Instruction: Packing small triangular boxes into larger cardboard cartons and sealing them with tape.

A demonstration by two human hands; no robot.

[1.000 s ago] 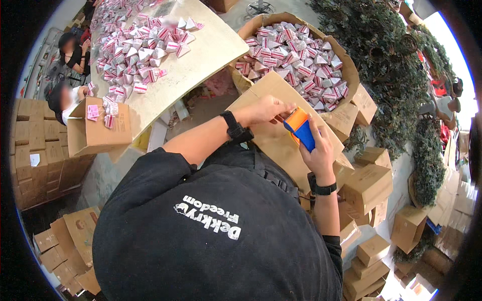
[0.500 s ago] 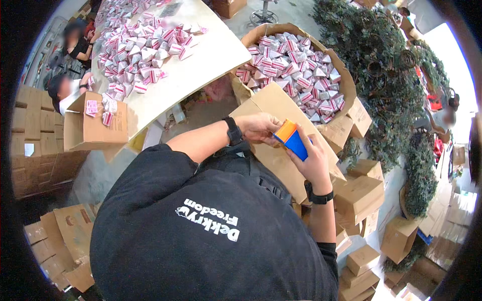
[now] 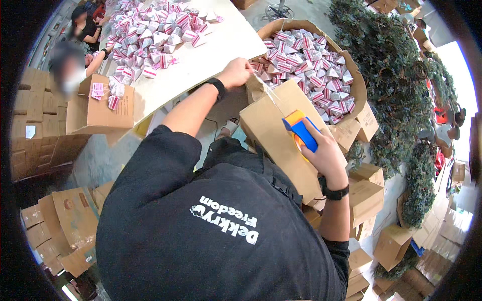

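Observation:
My left hand (image 3: 236,72) pinches the end of a strip of clear tape (image 3: 271,103) at the far edge of a closed brown cardboard box (image 3: 273,145). My right hand (image 3: 325,156) grips a blue and orange tape dispenser (image 3: 300,131) over the middle of the box top. The tape runs taut between the two hands along the box. Both wrists carry black bands. My black shirt fills the lower middle of the view.
A big open carton (image 3: 351,75) of small pink and white packs stands just beyond the box. More such packs cover a pale table (image 3: 211,55). Another person (image 3: 70,70) sits at the left by a carton (image 3: 95,113). Green foliage (image 3: 396,90) and stacked cartons (image 3: 366,200) are right.
My hands, close together on the dispenser before, have drawn apart. The left went to the box's far edge with the tape end; the right pulled the dispenser back toward me.

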